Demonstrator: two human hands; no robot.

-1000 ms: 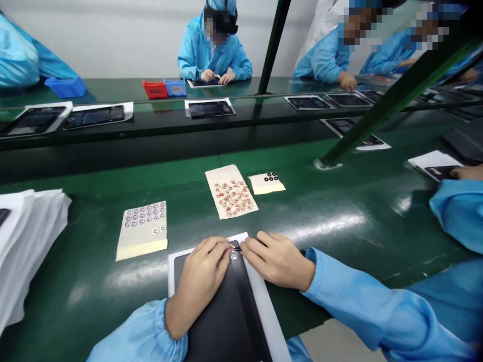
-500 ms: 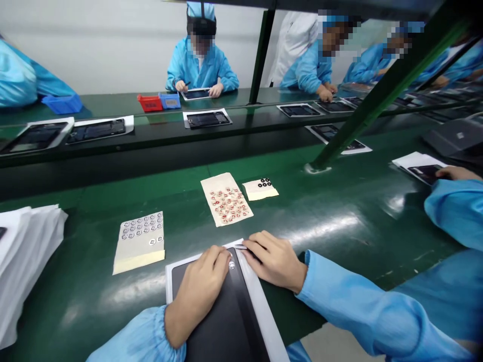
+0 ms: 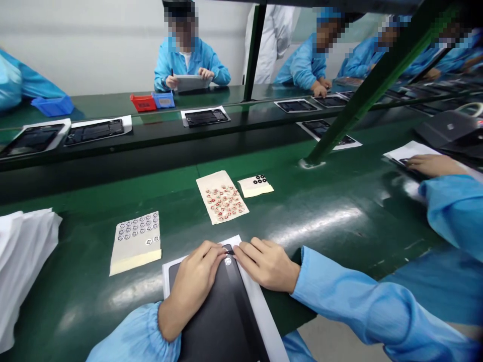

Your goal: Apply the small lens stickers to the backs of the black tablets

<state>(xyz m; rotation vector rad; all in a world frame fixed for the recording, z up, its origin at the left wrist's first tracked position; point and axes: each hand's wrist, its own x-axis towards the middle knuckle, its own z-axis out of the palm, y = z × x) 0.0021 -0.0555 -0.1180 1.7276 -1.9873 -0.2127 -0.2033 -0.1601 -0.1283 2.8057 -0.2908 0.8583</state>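
A dark flat panel (image 3: pixel 211 311), like a tablet back, lies on a white sheet (image 3: pixel 264 306) at the table's near edge. My left hand (image 3: pixel 198 279) rests over its upper left part, fingers curled and fingertips pressed together near the top right corner; what they pinch is hidden. My right hand (image 3: pixel 266 264) comes in from the right, its closed fingers around thin tweezers (image 3: pixel 230 252) whose tip meets the left fingertips. Just below the tips a small round ring part (image 3: pixel 228 261) sits on the panel.
Beyond the panel lie a sheet of ring stickers (image 3: pixel 136 246), a sheet with red-marked pieces (image 3: pixel 215 183) and a small sheet with black rings (image 3: pixel 251 191). Stacked white sheets (image 3: pixel 26 266) stand at left. A green post (image 3: pixel 350 110) slants down at right. A co-worker's hand (image 3: pixel 437 165) works there.
The tweezers have moved left from the panel's edge to my left fingertips, over the corner. Across the table, a person has lifted and tilted a panel. The view has shifted slightly.
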